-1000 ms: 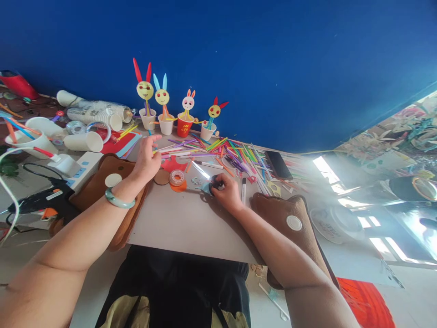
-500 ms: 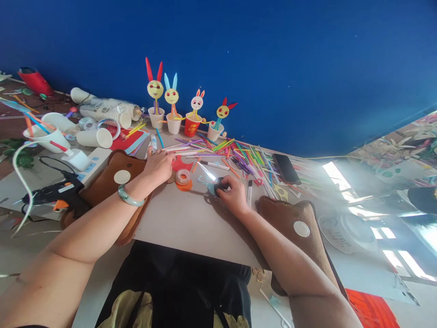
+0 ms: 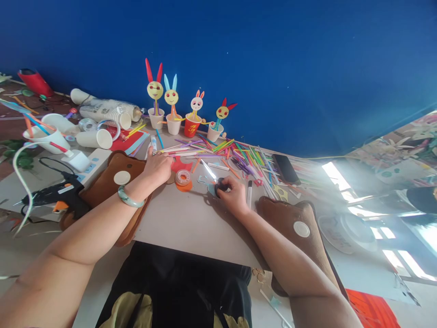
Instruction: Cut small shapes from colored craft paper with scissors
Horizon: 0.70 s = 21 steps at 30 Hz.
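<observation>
My right hand is closed round the black handles of a pair of scissors, whose shiny blades point up and left over the table. A white marker lies just beside its knuckles. My left hand, below a pale green bangle, rests with bent fingers beside red paper; its fingertips are partly hidden, so what they grip is unclear. A glue stick stands out just beyond it. Between the hands, a clear tape roll lies on an orange paper disc, near light blue paper scraps.
Coloured sticks spread along the back, with a phone to their right. Several rabbit-faced cup figures stand by the blue wall. Brown cushions flank the work area. A glue gun and its cable lie left.
The scissor blades look closer together and have shifted slightly right. My left hand has barely moved.
</observation>
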Tool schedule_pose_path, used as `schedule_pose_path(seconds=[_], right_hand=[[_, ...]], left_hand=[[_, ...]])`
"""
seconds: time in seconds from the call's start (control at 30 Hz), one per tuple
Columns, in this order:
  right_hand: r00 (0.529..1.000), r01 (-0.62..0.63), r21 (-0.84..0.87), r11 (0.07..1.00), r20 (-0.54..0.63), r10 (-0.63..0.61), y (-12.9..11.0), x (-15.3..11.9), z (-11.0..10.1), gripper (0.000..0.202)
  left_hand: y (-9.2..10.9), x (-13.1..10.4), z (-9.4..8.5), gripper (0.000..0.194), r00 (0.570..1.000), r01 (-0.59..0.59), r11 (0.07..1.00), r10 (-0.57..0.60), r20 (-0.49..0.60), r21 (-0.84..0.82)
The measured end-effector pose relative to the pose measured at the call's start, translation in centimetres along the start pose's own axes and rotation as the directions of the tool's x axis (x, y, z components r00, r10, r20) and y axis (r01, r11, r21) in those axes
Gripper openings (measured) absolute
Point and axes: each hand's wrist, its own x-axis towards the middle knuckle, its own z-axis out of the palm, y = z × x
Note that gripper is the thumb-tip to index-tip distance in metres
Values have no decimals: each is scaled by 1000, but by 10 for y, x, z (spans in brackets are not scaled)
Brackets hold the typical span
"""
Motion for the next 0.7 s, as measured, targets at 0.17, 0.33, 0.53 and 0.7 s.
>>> schedule_pose_path(seconds=[0.17,0.33,0.53,0.7], right_hand=[[1000,6,14,1000,7,-6,4,0,1,14],[1000,16,33,999,-8,-16,7,0,1,11],[999,13,122,992,-38,-9,10,0,4,15],[999,-37,343,939,-6,42,14,2,7,23]], left_hand=[[1,0,-1,36,1000,-4,999,4,-21,-32],[0,0,-2,36,1000,-6,1000,5,-26,-29],[4,1,-9,34,999,17,999,-19,-34,-51],[6,1,-12,31,997,50,996,-54,-51,-74]])
